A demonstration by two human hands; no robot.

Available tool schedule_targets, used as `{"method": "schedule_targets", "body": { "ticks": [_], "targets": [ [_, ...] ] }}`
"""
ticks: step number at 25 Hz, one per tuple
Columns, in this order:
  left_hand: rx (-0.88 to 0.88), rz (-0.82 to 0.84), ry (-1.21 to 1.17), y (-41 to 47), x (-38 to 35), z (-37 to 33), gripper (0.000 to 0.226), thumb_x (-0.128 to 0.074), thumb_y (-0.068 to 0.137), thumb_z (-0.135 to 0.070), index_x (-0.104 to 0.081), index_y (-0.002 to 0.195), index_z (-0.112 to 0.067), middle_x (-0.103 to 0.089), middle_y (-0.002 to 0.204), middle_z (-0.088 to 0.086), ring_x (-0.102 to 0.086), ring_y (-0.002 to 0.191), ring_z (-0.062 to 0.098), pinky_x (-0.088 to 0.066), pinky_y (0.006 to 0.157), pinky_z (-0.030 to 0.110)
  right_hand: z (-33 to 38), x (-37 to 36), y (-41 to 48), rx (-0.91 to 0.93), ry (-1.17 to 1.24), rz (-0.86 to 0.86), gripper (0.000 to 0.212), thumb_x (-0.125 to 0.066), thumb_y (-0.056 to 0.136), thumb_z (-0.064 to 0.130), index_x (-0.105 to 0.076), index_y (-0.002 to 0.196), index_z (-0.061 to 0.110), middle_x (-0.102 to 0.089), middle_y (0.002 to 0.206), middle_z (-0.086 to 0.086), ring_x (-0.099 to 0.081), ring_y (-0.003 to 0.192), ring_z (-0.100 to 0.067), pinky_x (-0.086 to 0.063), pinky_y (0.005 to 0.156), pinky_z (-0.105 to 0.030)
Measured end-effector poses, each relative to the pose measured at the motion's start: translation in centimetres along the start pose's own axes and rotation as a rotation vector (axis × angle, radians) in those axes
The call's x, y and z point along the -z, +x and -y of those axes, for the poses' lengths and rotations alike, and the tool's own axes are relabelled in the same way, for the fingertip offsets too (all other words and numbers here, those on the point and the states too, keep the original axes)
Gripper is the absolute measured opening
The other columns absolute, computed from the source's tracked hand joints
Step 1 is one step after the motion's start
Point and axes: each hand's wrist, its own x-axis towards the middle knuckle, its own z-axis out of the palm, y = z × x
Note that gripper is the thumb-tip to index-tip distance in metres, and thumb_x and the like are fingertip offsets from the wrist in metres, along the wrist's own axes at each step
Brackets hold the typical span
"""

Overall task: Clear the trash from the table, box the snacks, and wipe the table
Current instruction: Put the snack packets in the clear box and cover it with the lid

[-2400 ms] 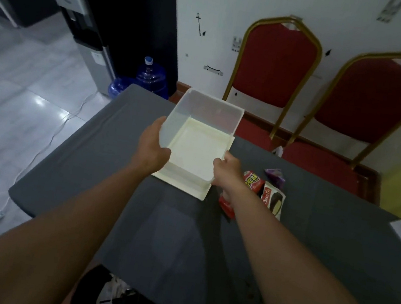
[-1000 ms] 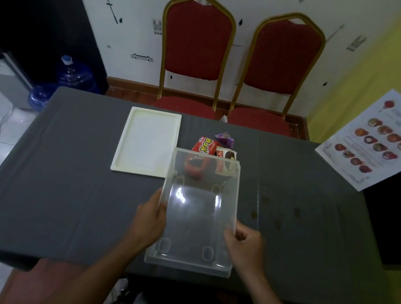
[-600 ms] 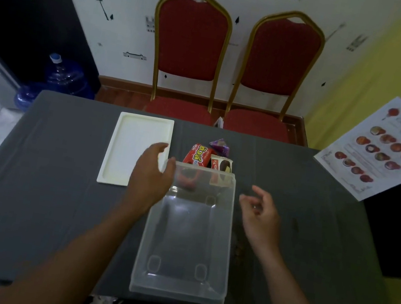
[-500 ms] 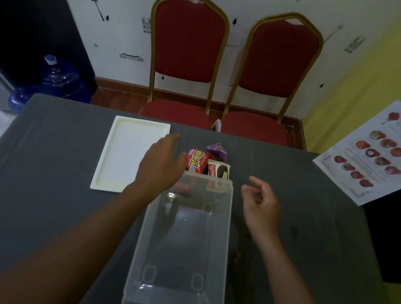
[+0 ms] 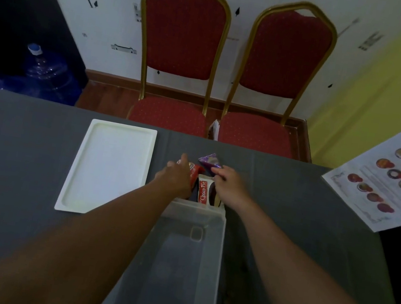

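Snacks [image 5: 204, 188] are lying on the surface [image 5: 21, 163] just beyond the far end of the clear box [image 5: 176, 266]. Left hand [image 5: 177, 174] is curled over the red packet [image 5: 195, 172]; right hand [image 5: 230, 187] is pinching at the purple packet [image 5: 210, 160].

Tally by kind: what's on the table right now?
Snack packets: 3, namely the red packet, the Choco Pie and the purple packet
Clear box: 1
White lid: 1
Printed sheet: 1, at the table's right edge
Total: 6
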Motion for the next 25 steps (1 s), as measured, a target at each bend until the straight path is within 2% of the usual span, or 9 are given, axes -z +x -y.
{"method": "schedule_targets", "body": {
  "ticks": [2,4,8,11,14,16,20,23,25],
  "targets": [
    [-0.024,-0.096,-0.052,-0.3,0.9,-0.2,0.106,-0.083,0.075,-0.033,-0.009,0.151,-0.03,-0.038,0.147,0.018,-0.05,0.128,0.04,-0.048,0.097,0.051,0.1,-0.3,1.1,-0.014,0.016,0.051,0.034,-0.046,0.105,0.016,-0.061,0.136,0.017,-0.057,0.129,0.001,-0.063,0.089,-0.012,-0.049,0.068,-0.025],
    [-0.038,-0.211,-0.086,-1.0,2.7,-0.5,0.108,-0.08,0.078,-0.035,-0.001,0.152,-0.034,-0.034,0.149,0.019,-0.052,0.125,0.043,-0.05,0.093,0.053,0.0,-0.2,1.8,-0.002,0.028,0.025,0.03,-0.047,0.105,0.016,-0.066,0.128,0.015,-0.06,0.124,0.0,-0.061,0.084,-0.009,-0.049,0.065,-0.025],
    [-0.121,-0.392,-0.164,-3.9,7.3,-0.7,0.107,-0.074,0.079,-0.045,0.003,0.152,-0.037,-0.038,0.142,0.019,-0.057,0.116,0.04,-0.052,0.085,0.05,0.7,1.2,0.7,0.039,0.101,-0.208,0.021,-0.054,0.103,0.02,-0.072,0.113,0.018,-0.065,0.107,0.002,-0.056,0.079,-0.001,-0.043,0.063,-0.021],
    [-0.232,-0.444,-0.281,-8.0,9.7,-0.7,0.097,-0.071,0.076,-0.056,-0.007,0.148,-0.045,-0.046,0.132,0.015,-0.058,0.109,0.032,-0.05,0.078,0.041,2.4,3.4,-2.4,0.132,0.209,-0.417,0.013,-0.07,0.094,0.023,-0.076,0.105,0.025,-0.068,0.091,0.016,-0.062,0.079,0.005,-0.053,0.069,-0.017],
    [-0.315,-0.354,-0.367,-12.7,9.7,-0.4,0.083,-0.07,0.075,-0.058,-0.022,0.141,-0.045,-0.052,0.13,0.011,-0.06,0.109,0.029,-0.055,0.089,0.046,4.8,4.9,-6.9,0.248,0.299,-0.473,0.016,-0.08,0.084,0.022,-0.073,0.092,0.033,-0.068,0.086,0.022,-0.064,0.082,0.014,-0.051,0.065,-0.004],
    [-0.335,-0.249,-0.363,-15.7,8.7,0.6,0.08,-0.073,0.074,-0.056,-0.027,0.138,-0.043,-0.055,0.131,0.008,-0.061,0.108,0.028,-0.056,0.09,0.047,5.8,5.2,-10.1,0.28,0.351,-0.459,0.024,-0.082,0.083,0.02,-0.067,0.096,0.034,-0.07,0.093,0.015,-0.067,0.085,0.008,-0.055,0.068,-0.009],
    [-0.3,0.041,-0.223,-19.5,5.1,4.0,0.078,-0.08,0.068,-0.052,-0.028,0.124,-0.045,-0.058,0.118,0.002,-0.063,0.096,0.021,-0.058,0.077,0.037,6.0,4.4,-15.4,0.246,0.387,-0.39,0.048,-0.082,0.083,0.016,-0.062,0.12,0.039,-0.068,0.106,0.011,-0.07,0.091,-0.002,-0.06,0.069,-0.019],
    [-0.202,0.06,-0.094,-19.3,1.0,5.1,0.076,-0.076,0.07,-0.049,-0.027,0.127,-0.039,-0.058,0.115,0.007,-0.064,0.097,0.028,-0.056,0.074,0.038,5.8,3.2,-17.8,0.252,0.31,-0.331,0.039,-0.083,0.082,0.016,-0.071,0.118,0.026,-0.073,0.106,0.006,-0.071,0.091,-0.006,-0.062,0.074,-0.025],
    [-0.149,-0.016,-0.043,-18.3,-2.2,5.2,0.071,-0.073,0.078,-0.042,-0.029,0.132,-0.029,-0.058,0.12,0.012,-0.062,0.104,0.031,-0.052,0.076,0.037,5.7,2.0,-18.7,0.256,0.203,-0.285,0.037,-0.084,0.081,0.016,-0.072,0.115,0.025,-0.073,0.106,0.007,-0.071,0.089,-0.006,-0.061,0.068,-0.019]
  ]
}}
